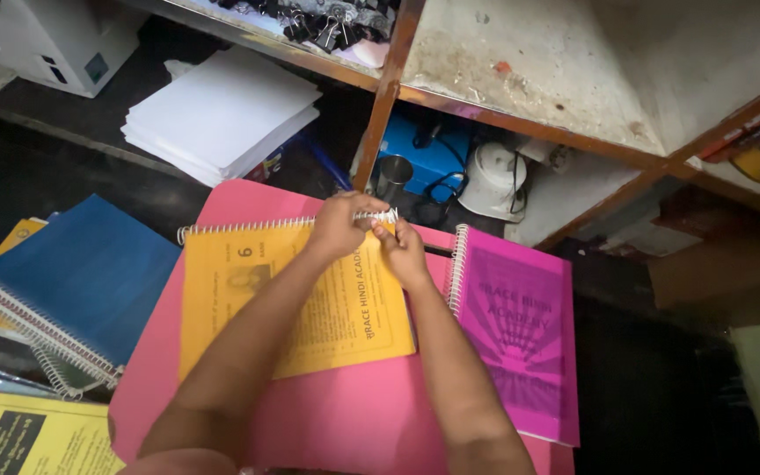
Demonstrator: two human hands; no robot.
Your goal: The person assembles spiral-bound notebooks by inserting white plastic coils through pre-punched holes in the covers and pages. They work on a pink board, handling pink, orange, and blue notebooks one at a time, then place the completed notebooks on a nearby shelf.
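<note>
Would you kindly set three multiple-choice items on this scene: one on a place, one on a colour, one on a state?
1. Where does the white paper stack lie?
A. upper left of the yellow book
B. on the magenta book
C. right of the magenta book

2. What colour is the sheet under the yellow book?
A. green
B. pink
C. white

3. What are both hands doing?
A. resting flat
B. pinching the spiral's end
C. lifting the blue book

Answers: 1 A, it sits upper left on the dark floor. 2 B, pink shows around the book. 3 B, the left hand and right hand meet at the coil's end.
</note>
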